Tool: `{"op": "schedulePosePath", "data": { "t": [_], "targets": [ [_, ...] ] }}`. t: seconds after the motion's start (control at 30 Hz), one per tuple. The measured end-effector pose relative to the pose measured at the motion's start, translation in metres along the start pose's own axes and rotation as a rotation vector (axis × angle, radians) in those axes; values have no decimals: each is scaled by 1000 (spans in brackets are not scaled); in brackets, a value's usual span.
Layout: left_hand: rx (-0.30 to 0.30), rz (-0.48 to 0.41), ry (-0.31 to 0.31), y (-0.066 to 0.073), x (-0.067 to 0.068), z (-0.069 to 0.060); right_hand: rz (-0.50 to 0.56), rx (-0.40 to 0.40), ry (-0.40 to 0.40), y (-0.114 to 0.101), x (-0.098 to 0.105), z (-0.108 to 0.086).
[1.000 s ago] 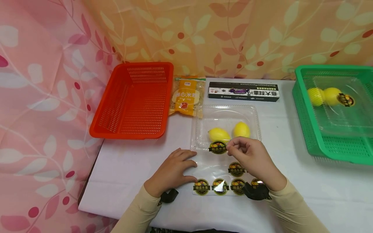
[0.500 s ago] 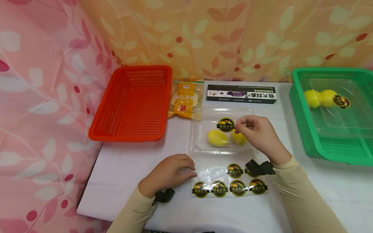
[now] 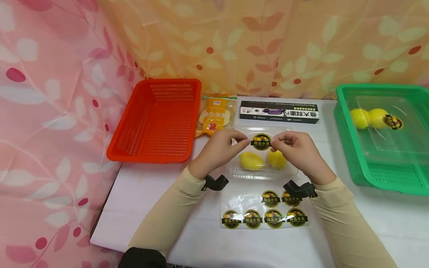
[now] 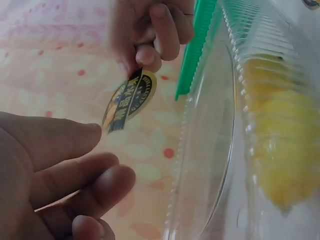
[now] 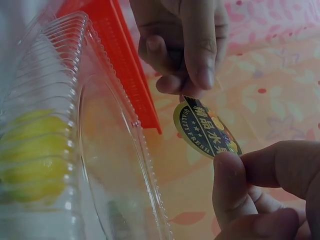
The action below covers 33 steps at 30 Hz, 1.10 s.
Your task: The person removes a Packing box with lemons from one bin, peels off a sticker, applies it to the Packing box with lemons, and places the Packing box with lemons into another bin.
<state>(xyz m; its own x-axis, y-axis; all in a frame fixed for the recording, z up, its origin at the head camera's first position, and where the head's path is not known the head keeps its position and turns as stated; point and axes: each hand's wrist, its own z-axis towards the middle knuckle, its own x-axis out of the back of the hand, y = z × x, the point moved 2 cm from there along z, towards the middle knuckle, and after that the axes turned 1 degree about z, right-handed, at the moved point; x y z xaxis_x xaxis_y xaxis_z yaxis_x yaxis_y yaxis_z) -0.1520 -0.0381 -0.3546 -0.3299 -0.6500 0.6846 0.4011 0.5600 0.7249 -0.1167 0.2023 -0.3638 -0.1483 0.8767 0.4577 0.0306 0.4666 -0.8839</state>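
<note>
In the head view, my right hand (image 3: 298,152) pinches the right edge of a round black-and-gold fruit sticker (image 3: 261,142) between thumb and fingertips. The sticker is held above a clear plastic clamshell box (image 3: 241,174) with two lemons (image 3: 251,160) inside. At the sticker's other end is my left hand (image 3: 221,149). Its thumb (image 4: 75,137) and fingers stand apart in the left wrist view, close beside the sticker's edge, not visibly gripping it. The right wrist view shows my right fingertips on the sticker (image 5: 207,129), with its face tilted.
A sticker sheet (image 3: 246,201) lies in front of the box. Behind it are a noodle bag (image 3: 216,114) and a black-and-white pasta box (image 3: 279,111). A red basket (image 3: 161,126) stands left. In the green basket (image 3: 350,149) at right lies another labelled box of lemons.
My right hand has lifted the sticker from near the sheet to above the clamshell box. My left hand has risen from beside the sheet to the sticker's left edge.
</note>
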Motion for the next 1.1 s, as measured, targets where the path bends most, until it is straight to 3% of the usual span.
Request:
{"op": "schedulePosePath", "data": {
  "t": [0.23, 0.4, 0.63, 0.77, 1.1],
  "targets": [
    [59, -108, 7, -6, -5, 13, 53, 6, -18, 2, -3, 5],
    [68, -102, 25, -9, -9, 16, 63, 10, -25, 6, -6, 9],
    [72, -104, -5, -12, -16, 22, -2, 22, -5, 8, -6, 11],
    [74, -69, -30, -11, -20, 25, -111, 49, 19, 6, -6, 11],
    [84, 148, -44, -11, -30, 26, -300, 79, 9, 7, -11, 15]
  ]
}}
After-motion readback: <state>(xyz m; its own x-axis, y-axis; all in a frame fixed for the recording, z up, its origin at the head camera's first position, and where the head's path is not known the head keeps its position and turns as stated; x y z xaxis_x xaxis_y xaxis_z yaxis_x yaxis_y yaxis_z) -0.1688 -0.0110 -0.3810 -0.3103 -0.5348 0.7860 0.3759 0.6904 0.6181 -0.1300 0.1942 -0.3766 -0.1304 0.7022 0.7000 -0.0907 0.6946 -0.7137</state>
